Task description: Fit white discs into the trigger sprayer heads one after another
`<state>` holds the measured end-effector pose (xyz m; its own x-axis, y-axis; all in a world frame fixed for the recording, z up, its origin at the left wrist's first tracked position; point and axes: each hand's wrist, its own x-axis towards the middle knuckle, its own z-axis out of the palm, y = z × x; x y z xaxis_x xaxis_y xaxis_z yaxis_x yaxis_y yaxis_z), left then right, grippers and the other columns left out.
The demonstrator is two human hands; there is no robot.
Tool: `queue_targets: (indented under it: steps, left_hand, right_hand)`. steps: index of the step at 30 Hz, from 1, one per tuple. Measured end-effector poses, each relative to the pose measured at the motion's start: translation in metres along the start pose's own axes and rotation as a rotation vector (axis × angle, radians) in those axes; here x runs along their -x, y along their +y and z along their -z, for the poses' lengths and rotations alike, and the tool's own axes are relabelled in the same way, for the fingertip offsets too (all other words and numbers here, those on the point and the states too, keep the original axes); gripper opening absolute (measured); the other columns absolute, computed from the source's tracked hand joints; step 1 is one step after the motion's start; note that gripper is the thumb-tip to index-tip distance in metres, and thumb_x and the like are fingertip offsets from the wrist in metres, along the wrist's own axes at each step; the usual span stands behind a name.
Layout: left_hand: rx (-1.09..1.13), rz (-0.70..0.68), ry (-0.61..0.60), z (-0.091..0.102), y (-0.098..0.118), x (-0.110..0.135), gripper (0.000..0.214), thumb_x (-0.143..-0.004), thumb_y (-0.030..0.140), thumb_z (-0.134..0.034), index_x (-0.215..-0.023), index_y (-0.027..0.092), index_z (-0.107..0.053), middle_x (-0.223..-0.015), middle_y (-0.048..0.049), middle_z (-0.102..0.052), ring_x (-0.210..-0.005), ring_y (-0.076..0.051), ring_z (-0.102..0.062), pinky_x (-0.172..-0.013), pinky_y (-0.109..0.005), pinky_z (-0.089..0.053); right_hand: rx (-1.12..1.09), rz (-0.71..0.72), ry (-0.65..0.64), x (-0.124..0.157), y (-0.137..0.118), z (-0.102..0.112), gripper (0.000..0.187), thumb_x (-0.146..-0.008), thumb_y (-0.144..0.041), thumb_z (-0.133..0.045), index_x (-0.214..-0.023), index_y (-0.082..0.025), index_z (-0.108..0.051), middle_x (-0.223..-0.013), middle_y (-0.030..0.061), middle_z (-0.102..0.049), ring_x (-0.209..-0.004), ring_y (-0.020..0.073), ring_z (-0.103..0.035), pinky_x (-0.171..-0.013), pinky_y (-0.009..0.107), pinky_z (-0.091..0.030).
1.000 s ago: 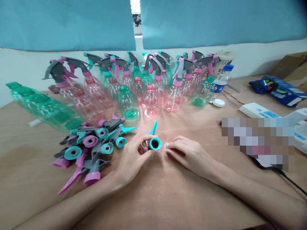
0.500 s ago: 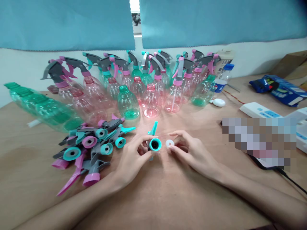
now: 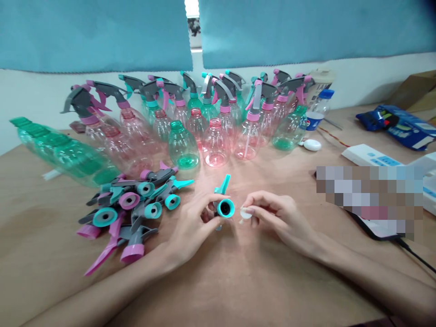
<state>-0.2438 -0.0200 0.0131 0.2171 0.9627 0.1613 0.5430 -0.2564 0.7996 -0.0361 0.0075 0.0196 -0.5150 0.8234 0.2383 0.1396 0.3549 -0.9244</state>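
Observation:
My left hand (image 3: 199,215) is closed around a trigger spray head (image 3: 225,208) with a turquoise collar and turquoise trigger. The collar's open underside faces me, dark inside. Between the thumb and fingers of my right hand (image 3: 272,211) is a small translucent white disc-like part (image 3: 245,212), tilted, with a short nub pointing down. A narrow gap separates this part from the collar. Left of my left hand lies a pile of loose spray heads (image 3: 132,252), grey with pink or turquoise collars.
Behind my hands stand several pink and green bottles, among them a green bottle (image 3: 183,147) and a pink bottle (image 3: 215,145), many with spray heads. At the right are a blurred-out phone (image 3: 369,200) with a cable, a power strip (image 3: 369,156) and a blue packet (image 3: 397,127).
The white part has turned from facing me to a tilted position in my right hand, with its nub now showing. The spray head has shifted slightly to the right.

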Motion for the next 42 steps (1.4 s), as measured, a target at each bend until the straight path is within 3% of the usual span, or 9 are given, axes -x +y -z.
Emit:
queue_targets:
  steps: [4, 12, 17, 21, 25, 28, 31, 35, 42]
  left_hand:
    - [-0.073, -0.114, -0.047, -0.001, 0.002, 0.001, 0.032, -0.077, 0.009, -0.065, -0.105, 0.023, -0.061, -0.084, 0.0013, -0.059, -0.066, -0.011, -0.051, -0.058, -0.021, -0.044]
    - [-0.073, -0.305, -0.075, -0.003, 0.004, 0.001, 0.024, -0.079, 0.016, -0.069, -0.102, 0.020, -0.064, -0.075, 0.0008, -0.059, -0.074, -0.014, -0.052, -0.069, -0.025, -0.044]
    - [-0.063, -0.319, -0.094, -0.003, 0.004, 0.000, 0.020, -0.077, 0.014, -0.070, -0.096, 0.018, -0.065, -0.076, -0.0002, -0.062, -0.077, -0.015, -0.053, -0.070, -0.026, -0.044]
    - [-0.050, -0.305, -0.112, -0.001, 0.004, 0.000, 0.021, -0.079, 0.018, -0.069, -0.100, 0.019, -0.064, -0.080, -0.0004, -0.063, -0.075, -0.015, -0.053, -0.069, -0.025, -0.044]
    - [-0.039, -0.245, -0.113, -0.001, 0.004, 0.001, 0.019, -0.079, 0.018, -0.068, -0.098, 0.019, -0.064, -0.076, 0.0005, -0.059, -0.071, -0.014, -0.053, -0.065, -0.024, -0.044]
    - [-0.030, -0.249, -0.122, 0.000, 0.005, 0.000, 0.024, -0.079, 0.016, -0.069, -0.102, 0.020, -0.063, -0.078, 0.0006, -0.060, -0.073, -0.014, -0.053, -0.063, -0.022, -0.044]
    - [-0.057, -0.291, -0.099, -0.001, 0.005, 0.000, 0.030, -0.079, 0.015, -0.068, -0.108, 0.022, -0.061, -0.083, 0.0004, -0.062, -0.076, -0.014, -0.054, -0.064, -0.022, -0.044]
    - [-0.104, -0.314, -0.049, -0.002, 0.003, 0.000, 0.030, -0.080, 0.016, -0.068, -0.109, 0.020, -0.061, -0.082, 0.0008, -0.061, -0.072, -0.012, -0.054, -0.065, -0.023, -0.044]
    - [-0.132, -0.332, -0.050, -0.002, 0.002, 0.000, 0.029, -0.079, 0.018, -0.069, -0.107, 0.020, -0.061, -0.081, 0.0008, -0.061, -0.072, -0.013, -0.053, -0.067, -0.024, -0.044]
  right_hand:
    - [-0.114, -0.036, -0.035, 0.002, -0.002, -0.003, 0.014, -0.088, -0.031, -0.057, -0.083, -0.018, -0.059, -0.063, -0.0039, -0.059, -0.049, 0.0058, -0.052, -0.048, 0.016, -0.044]
    - [-0.071, -0.027, -0.108, 0.001, -0.002, -0.010, 0.017, -0.088, -0.031, -0.057, -0.083, -0.016, -0.062, -0.053, -0.0044, -0.059, -0.043, 0.0053, -0.048, -0.042, 0.016, -0.037]
    - [0.057, 0.137, -0.052, 0.001, 0.003, -0.012, 0.019, -0.088, -0.030, -0.058, -0.080, -0.015, -0.068, -0.057, -0.0021, -0.064, -0.040, 0.0047, -0.046, -0.040, 0.017, -0.036]
    - [0.112, 0.306, 0.008, 0.002, 0.008, -0.011, 0.017, -0.090, -0.022, -0.055, -0.093, -0.016, -0.070, -0.079, 0.0030, -0.074, -0.061, 0.0089, -0.065, -0.054, 0.017, -0.047]
    - [0.199, 0.424, 0.015, 0.003, 0.012, -0.009, 0.024, -0.093, -0.016, -0.047, -0.107, -0.019, -0.067, -0.086, 0.0021, -0.074, -0.069, 0.0089, -0.067, -0.062, 0.017, -0.049]
    - [0.275, 0.432, 0.078, 0.003, 0.010, -0.006, 0.026, -0.091, -0.016, -0.049, -0.113, -0.019, -0.062, -0.081, 0.0004, -0.072, -0.054, 0.0071, -0.058, -0.052, 0.018, -0.045]
    - [0.339, 0.426, 0.153, 0.002, 0.006, -0.003, 0.019, -0.086, -0.017, -0.057, -0.103, -0.015, -0.064, -0.069, -0.0002, -0.063, -0.052, 0.0084, -0.050, -0.051, 0.021, -0.042]
    - [0.405, 0.463, 0.098, 0.002, 0.005, -0.003, 0.008, -0.080, -0.013, -0.060, -0.087, -0.014, -0.063, -0.069, 0.0014, -0.057, -0.065, 0.0126, -0.052, -0.060, 0.025, -0.044]
    - [0.486, 0.386, 0.035, 0.002, 0.005, -0.005, 0.013, -0.075, -0.012, -0.060, -0.087, -0.015, -0.061, -0.078, 0.0032, -0.061, -0.070, 0.0144, -0.054, -0.062, 0.027, -0.044]
